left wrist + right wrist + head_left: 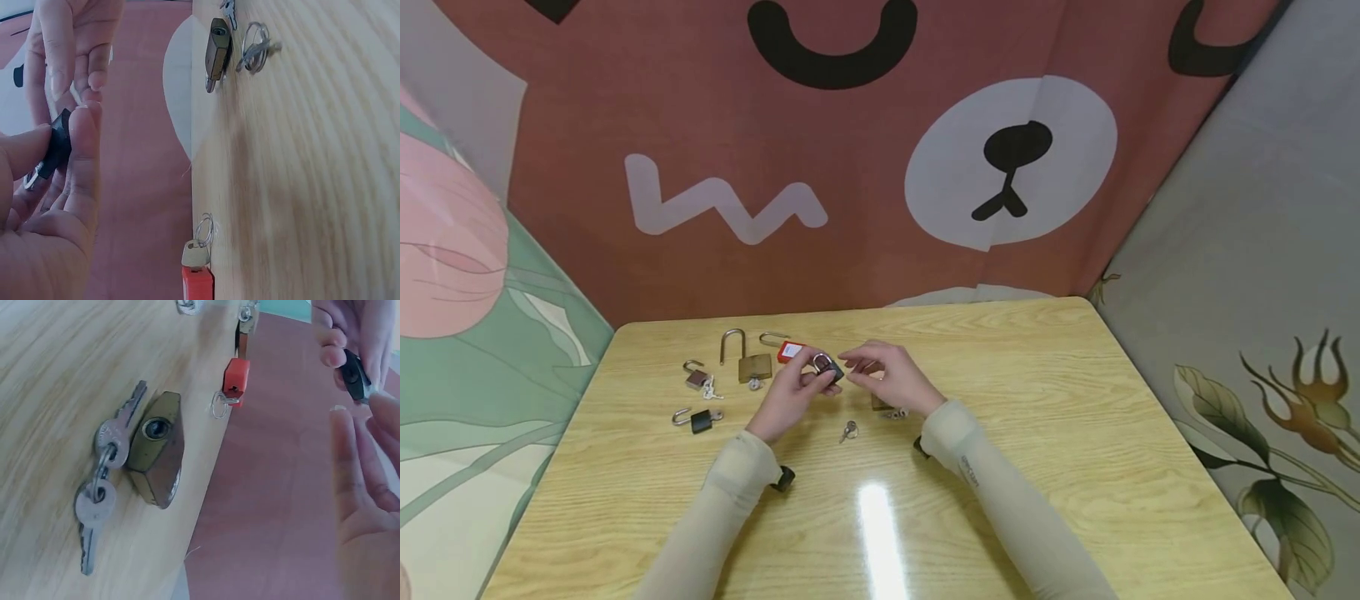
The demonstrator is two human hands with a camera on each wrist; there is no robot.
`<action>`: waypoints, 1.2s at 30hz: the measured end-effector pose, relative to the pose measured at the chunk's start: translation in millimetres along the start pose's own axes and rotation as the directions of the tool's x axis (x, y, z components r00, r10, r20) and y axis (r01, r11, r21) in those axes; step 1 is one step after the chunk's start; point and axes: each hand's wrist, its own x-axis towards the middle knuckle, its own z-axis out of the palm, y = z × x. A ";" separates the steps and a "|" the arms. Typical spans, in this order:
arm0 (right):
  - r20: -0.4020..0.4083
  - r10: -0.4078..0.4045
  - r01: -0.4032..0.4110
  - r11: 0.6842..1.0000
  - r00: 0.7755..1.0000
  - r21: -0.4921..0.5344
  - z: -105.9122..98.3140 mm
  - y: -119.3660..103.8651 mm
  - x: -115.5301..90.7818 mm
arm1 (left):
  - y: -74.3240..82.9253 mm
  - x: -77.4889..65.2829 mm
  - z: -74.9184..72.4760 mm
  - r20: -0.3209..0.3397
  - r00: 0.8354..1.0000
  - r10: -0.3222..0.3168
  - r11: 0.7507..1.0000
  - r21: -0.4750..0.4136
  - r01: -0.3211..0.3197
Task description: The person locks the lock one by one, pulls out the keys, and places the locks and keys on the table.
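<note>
My left hand (792,390) holds a small black padlock (833,372) between thumb and fingers, raised over the table. Its shackle points up in the head view, and its dark end face (354,376) shows in the right wrist view. Just to the right, my right hand (891,373) has its fingertips close to the padlock's lower end, with nothing visible between them. Below the hands, a pair of keys (848,431) on a ring lies on the table. A brass padlock (156,450) lies under my right hand, beside two ringed keys (111,447).
Left on the wooden table (1075,400) lie a red padlock (788,352), a large brass padlock (755,368), a small brown padlock (697,379) with keys (710,388), and another black padlock (702,422). Their shackles stand open. A printed cloth (850,267) hangs behind the table.
</note>
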 end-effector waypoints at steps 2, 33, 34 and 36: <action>0.004 -0.024 0.024 1.000 1.000 0.011 1.5 0.2 -0.3 | -1.0 1.1 1.3 -0.003 1.000 0.001 1.000 0.008 -0.001; 0.095 0.182 -0.173 0.980 0.979 -0.096 15.1 13.2 -7.4 | -13.7 2.1 12.9 -0.011 0.985 -0.172 0.971 0.166 0.171; 0.106 0.191 -0.181 0.978 0.976 -0.102 15.4 14.0 -7.8 | -14.1 2.3 13.4 -0.010 0.983 -0.185 0.966 0.180 0.184; 0.127 0.199 -0.186 0.977 0.972 -0.108 16.0 15.1 -8.5 | -14.6 2.8 14.4 -0.012 0.980 -0.200 0.954 0.225 0.197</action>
